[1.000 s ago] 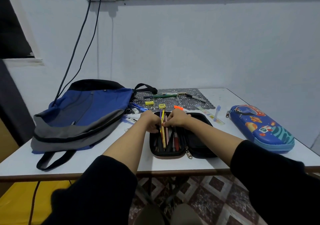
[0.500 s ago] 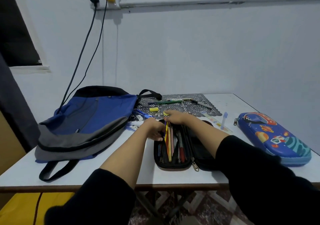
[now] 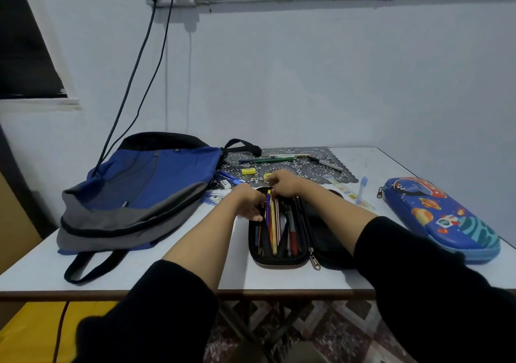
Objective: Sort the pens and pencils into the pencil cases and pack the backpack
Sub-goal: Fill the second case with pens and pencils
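Step in hand: sorting; pencils are being settled into the open black pencil case [image 3: 279, 259], which lies at the near middle of the table [image 3: 42, 267].
Pencils [image 3: 273, 223]: a row lies lengthwise in the case's left half; its right half looks bare.
Left hand [image 3: 247, 203]: fingers curled round the case's far-left rim, steadying it.
Right hand [image 3: 283, 182]: over the far end of the case, knuckles up and fingers bent down by the pencil tips; I cannot tell whether they pinch anything.
Loose items: a green pen [image 3: 268, 160], a marker [image 3: 325, 163] and a yellow eraser [image 3: 248, 171] lie on the patterned mat [image 3: 335, 177] at the far side; a blue pen [image 3: 362, 189] lies just right of it.
Blue printed case [image 3: 446, 223]: at the right, zipped closed.
Backpack [image 3: 139, 189]: flat at the left, not yet packed.
Next move, as I judge it: reach to the mat for another pen, so the right hand must let go of the pencils first.
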